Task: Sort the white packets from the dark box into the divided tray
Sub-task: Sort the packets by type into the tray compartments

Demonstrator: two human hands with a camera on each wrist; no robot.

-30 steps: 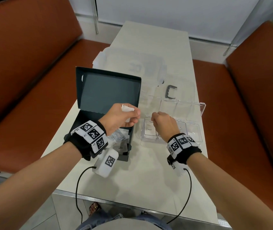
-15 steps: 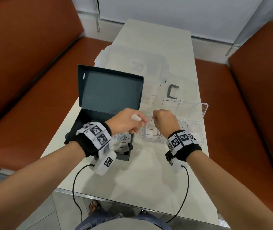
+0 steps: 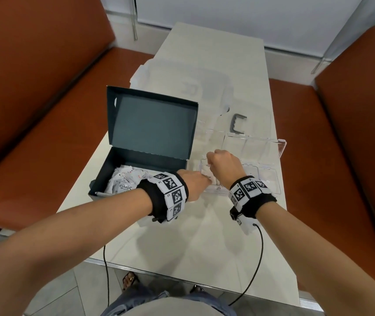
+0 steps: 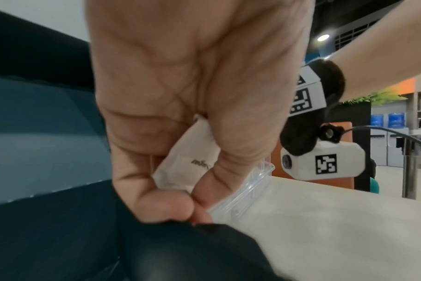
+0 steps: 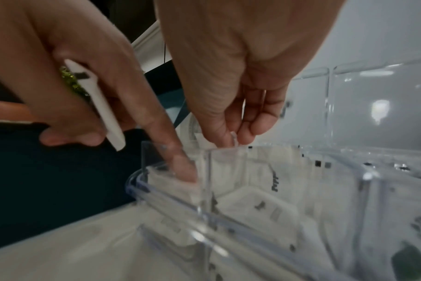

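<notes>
The open dark box [image 3: 136,160] sits left on the table with several white packets [image 3: 122,182] in it. Right of it stands the clear divided tray [image 3: 270,185], with white packets [image 5: 264,182] in its left compartments. My left hand [image 3: 204,181] is at the tray's near-left corner. It holds one white packet [image 4: 187,161] between thumb and curled fingers, and its index finger [image 5: 178,161] reaches down into the end compartment. My right hand [image 5: 233,136] hovers over the tray's left part and pinches the top edge of a clear divider [image 5: 206,171].
The tray's clear lid [image 3: 254,147] stands open behind it. A clear bag [image 3: 182,85] and a small grey clip [image 3: 237,123] lie farther back on the white table [image 3: 193,242]. Orange-brown benches [image 3: 34,110] flank both sides. Wrist cables hang over the near edge.
My left hand has carried the packet from above the box rightward and down to the tray's near-left corner. The right hand has stayed at the tray.
</notes>
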